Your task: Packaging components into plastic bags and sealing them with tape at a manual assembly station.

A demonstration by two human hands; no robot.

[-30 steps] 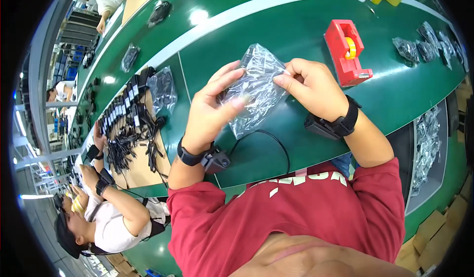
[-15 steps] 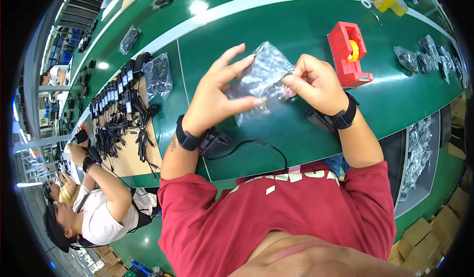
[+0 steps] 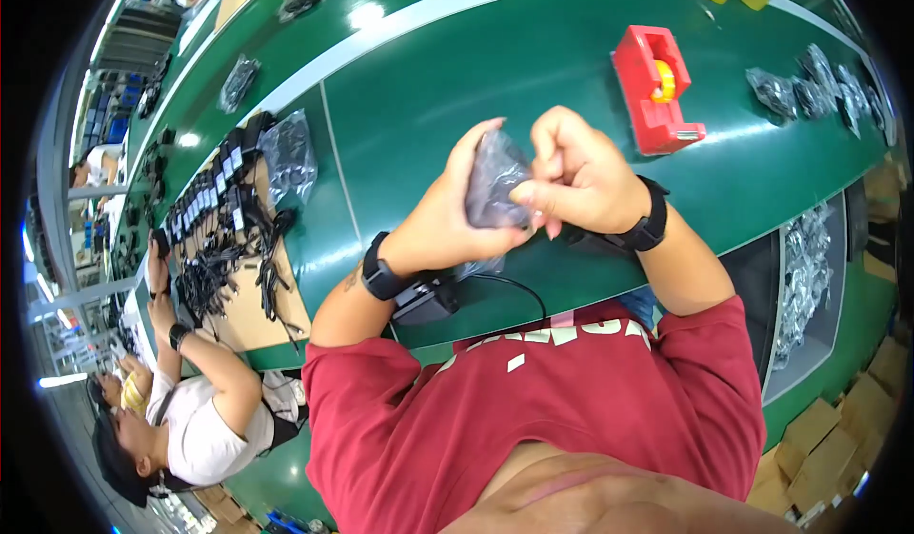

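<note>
Left hand (image 3: pixel 447 220) and right hand (image 3: pixel 581 177) both gripping a small clear plastic bag (image 3: pixel 495 187) above the green table (image 3: pixel 457 77), red tape dispenser (image 3: pixel 655 87) just right, black adapter (image 3: pixel 427 298) near left wrist

Both hands meet above the table (image 3: pixel 428 87), the left hand (image 3: pixel 447 225) and right hand (image 3: pixel 581 177) closed around a bag (image 3: pixel 495 182) between them. A tape dispenser (image 3: pixel 655 87) stands behind and to the right. A board (image 3: pixel 252 310) bearing cables (image 3: pixel 214 248) lies left, with a co-worker (image 3: pixel 205 420) beside it. Bagged parts (image 3: pixel 809 77) lie far right.
</note>
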